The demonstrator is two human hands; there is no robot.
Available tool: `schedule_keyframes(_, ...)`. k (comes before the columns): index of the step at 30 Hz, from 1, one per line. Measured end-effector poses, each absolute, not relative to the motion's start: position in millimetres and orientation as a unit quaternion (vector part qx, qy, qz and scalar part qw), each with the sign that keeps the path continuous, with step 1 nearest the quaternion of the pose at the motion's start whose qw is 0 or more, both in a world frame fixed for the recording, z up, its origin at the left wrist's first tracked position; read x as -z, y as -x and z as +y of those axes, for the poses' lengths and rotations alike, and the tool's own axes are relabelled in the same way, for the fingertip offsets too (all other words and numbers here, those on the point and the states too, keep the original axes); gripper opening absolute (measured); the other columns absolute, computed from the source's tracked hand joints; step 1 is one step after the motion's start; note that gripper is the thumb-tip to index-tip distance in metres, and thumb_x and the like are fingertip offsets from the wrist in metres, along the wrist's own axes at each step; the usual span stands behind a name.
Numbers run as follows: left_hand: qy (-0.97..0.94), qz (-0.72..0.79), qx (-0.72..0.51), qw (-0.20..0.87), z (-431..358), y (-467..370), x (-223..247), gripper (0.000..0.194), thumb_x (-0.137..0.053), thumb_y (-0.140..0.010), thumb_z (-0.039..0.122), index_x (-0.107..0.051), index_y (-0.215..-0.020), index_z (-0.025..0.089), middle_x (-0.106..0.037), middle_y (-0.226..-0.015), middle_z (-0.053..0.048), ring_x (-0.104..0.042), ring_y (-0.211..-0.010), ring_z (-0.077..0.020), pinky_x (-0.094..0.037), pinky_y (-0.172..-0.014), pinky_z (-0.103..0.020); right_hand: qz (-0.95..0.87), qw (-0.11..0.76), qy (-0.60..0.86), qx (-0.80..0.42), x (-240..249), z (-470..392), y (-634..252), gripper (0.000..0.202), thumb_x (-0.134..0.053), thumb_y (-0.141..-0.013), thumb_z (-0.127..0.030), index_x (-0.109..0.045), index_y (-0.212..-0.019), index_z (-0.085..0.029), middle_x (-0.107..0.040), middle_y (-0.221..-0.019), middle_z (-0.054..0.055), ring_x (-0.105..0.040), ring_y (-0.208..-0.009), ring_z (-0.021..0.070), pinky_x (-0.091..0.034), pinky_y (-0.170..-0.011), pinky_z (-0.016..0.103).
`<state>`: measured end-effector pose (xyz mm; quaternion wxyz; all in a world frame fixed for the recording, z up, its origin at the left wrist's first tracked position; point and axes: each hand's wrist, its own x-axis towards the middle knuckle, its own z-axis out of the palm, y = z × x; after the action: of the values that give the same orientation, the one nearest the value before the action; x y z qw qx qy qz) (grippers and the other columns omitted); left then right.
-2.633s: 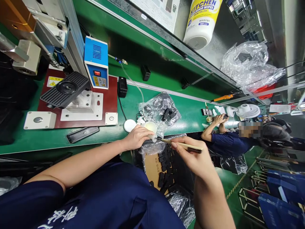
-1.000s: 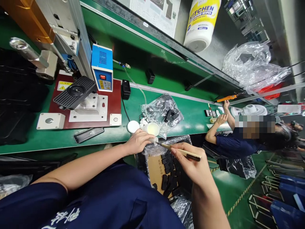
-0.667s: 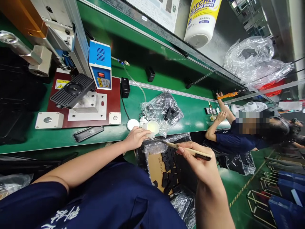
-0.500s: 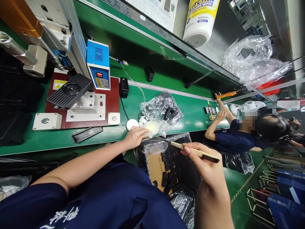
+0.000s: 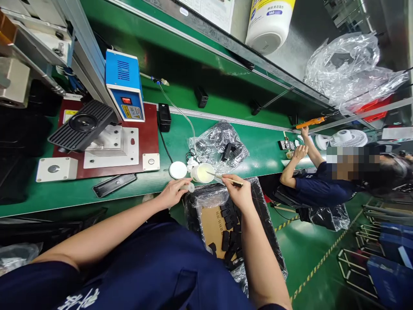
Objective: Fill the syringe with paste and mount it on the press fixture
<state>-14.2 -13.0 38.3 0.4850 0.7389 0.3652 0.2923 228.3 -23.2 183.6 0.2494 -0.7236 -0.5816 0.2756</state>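
My left hand (image 5: pixel 173 192) pinches a small translucent round part (image 5: pixel 191 187) at the bench's front edge. In my right hand (image 5: pixel 238 189) is a thin brush-like tool (image 5: pixel 232 181) with a light handle, its tip at the opening of a white jar (image 5: pixel 203 173) of pale yellow paste. The jar stands between my two hands, near the edge. A round white lid (image 5: pixel 178 170) lies to its left, and a clear plastic bag (image 5: pixel 219 144) with dark parts in it lies behind.
A blue box (image 5: pixel 124 86) and a dark ribbed part on a metal fixture (image 5: pixel 111 146) stand left. Below the bench edge is a lined bin (image 5: pixel 261 215) of black parts. A co-worker (image 5: pixel 316 187) holds an orange tool at right.
My right hand has moved left and forward, bringing the tool's tip to the jar's opening. My left hand has shifted slightly left in view with the small part. The camera view has shifted.
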Motion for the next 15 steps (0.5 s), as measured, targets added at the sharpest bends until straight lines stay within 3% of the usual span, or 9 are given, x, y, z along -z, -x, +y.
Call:
schedule_keyframes(5,-0.719,0.349,-0.266,0.539,-18.5,5.9,-32.9,0.018,-0.051,-0.087,0.016,-0.059,-0.103,0.019,-0.055,-0.139,-0.013,-0.058,-0.122,-0.0252,-0.047,-0.1,-0.04,-0.612,0.187,0.719,-0.271,-154.4,6.4,-230.4,0.014,-0.068,-0.078,-0.03,-0.076,-0.086,-0.023,-0.074,-0.085,0.008,-0.066,-0.079,0.0239,-0.05,-0.074,0.036)
schedule_keyframes(9,-0.707,0.342,-0.255,0.564,-17.0,-1.9,-32.1,0.017,-0.052,-0.087,0.016,-0.059,-0.102,0.019,-0.054,-0.14,-0.016,-0.054,-0.127,-0.0262,-0.045,-0.103,-0.041,-0.636,0.093,0.723,-0.254,-144.5,18.4,-229.9,0.016,-0.068,-0.08,-0.027,-0.077,-0.093,-0.022,-0.07,-0.082,0.009,-0.063,-0.084,0.0242,-0.048,-0.078,0.035)
schedule_keyframes(15,-0.699,0.33,-0.264,0.577,-14.8,-8.1,-35.0,0.018,-0.05,-0.086,0.015,-0.058,-0.102,0.018,-0.061,-0.13,-0.014,-0.048,-0.133,-0.0268,-0.043,-0.106,-0.042,-0.614,0.072,0.736,-0.278,-143.6,21.2,-232.4,0.016,-0.067,-0.078,-0.03,-0.076,-0.087,-0.021,-0.068,-0.074,0.006,-0.056,-0.064,0.0169,-0.046,-0.067,0.031)
